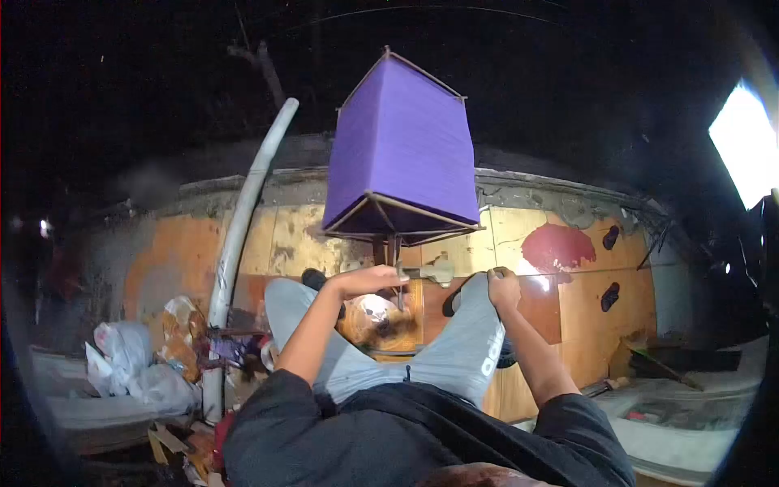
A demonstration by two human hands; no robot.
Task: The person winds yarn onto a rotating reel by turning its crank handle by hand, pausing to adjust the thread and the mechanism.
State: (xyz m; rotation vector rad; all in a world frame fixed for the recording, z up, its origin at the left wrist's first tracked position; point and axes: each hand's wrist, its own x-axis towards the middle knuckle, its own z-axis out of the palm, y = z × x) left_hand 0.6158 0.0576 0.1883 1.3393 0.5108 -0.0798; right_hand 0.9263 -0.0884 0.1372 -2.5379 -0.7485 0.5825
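A purple lantern-like box (406, 138) with a thin stick frame is upright in front of me, slightly right of centre. My left hand (369, 281) is closed at the thin stick (397, 250) below the box, its thumb towards the right. Just right of those fingers is a pale greenish-beige tool-like piece (438, 273), whose kind I cannot make out. My right hand (503, 290) lies on my right knee with its fingers curled. Whether anything is inside those fingers is hidden.
A long pale pole (247, 215) leans on the left, near plastic bags (134, 357) and clutter. Orange-yellow boards (523, 325) cover the ground, with a dark red patch (558, 246). Two dark slippers (610, 296) lie on the right. A bright light (742, 146) shines at the right edge.
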